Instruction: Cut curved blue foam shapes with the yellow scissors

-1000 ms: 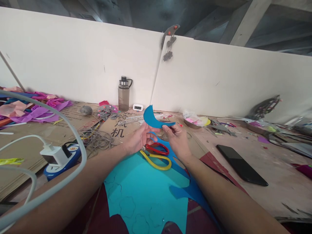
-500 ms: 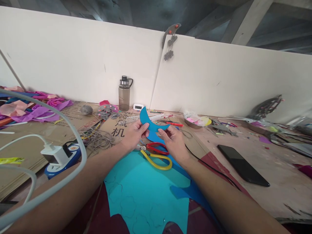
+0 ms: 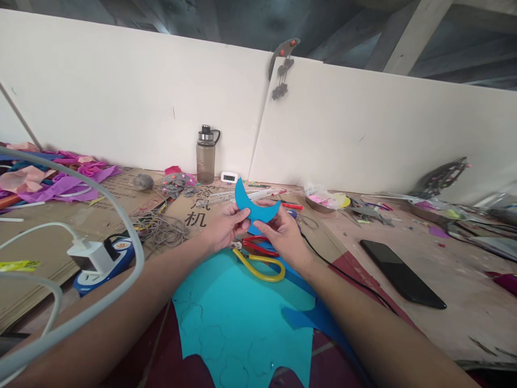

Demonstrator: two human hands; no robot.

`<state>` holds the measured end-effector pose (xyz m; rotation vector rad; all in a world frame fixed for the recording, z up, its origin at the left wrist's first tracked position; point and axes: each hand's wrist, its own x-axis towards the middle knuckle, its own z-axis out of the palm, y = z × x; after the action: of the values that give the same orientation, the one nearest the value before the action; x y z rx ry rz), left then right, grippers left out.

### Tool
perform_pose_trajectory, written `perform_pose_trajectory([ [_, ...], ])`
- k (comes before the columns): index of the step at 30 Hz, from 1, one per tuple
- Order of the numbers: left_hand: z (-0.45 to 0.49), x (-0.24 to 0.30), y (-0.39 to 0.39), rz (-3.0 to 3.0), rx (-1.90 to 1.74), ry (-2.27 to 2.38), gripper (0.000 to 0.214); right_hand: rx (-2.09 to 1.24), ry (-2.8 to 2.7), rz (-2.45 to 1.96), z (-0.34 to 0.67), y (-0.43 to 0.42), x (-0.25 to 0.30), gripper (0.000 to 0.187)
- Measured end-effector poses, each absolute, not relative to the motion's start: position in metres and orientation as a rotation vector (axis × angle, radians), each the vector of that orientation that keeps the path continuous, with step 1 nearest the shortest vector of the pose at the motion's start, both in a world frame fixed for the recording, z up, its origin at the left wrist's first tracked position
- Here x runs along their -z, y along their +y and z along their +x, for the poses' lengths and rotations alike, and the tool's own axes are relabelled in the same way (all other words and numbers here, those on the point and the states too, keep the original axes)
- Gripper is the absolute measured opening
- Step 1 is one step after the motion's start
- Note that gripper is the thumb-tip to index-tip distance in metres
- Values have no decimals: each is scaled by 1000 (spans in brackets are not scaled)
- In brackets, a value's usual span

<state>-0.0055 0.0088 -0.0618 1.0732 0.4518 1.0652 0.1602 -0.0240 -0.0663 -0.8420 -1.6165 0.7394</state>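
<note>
A blue crescent-shaped cutout, thin and flat, is held up between both hands. My left hand pinches its left part with the thumb in front. My right hand grips its lower right side, thumb on the near face. Just below them lie scissors with one red and one yellow handle; their blades are mostly hidden. Under the scissors spreads a turquoise sheet with drawn wavy outlines and cut-out edges. A darker blue offcut lies along its right side, partly behind my right forearm.
A black phone lies at right. On the left stand a power strip with a white charger, looping white cables and tangled grey cord. A bottle, small digital clock and foil dish line the back.
The crescent has shifted slightly and turned its face more toward me. Both hands have adjusted their hold on it a little. The scissors and sheet stay put.
</note>
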Motion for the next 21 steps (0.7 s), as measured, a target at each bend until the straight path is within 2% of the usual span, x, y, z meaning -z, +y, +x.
perform_pose_trajectory([
  [6, -8, 60, 9, 951, -949, 388, 25, -788, -1678, -793, 161, -23, 68, 48],
  [11, -7, 60, 10, 874, -910, 377, 31, -605, -1726, -838, 165, -23, 72, 44],
  [16, -7, 63, 12, 860, -936, 382, 27, -505, -1753, -875, 166, -25, 71, 43],
  [21, -7, 59, 10, 977, -937, 520, 41, -211, -1907, -856, 168, -28, 67, 34],
])
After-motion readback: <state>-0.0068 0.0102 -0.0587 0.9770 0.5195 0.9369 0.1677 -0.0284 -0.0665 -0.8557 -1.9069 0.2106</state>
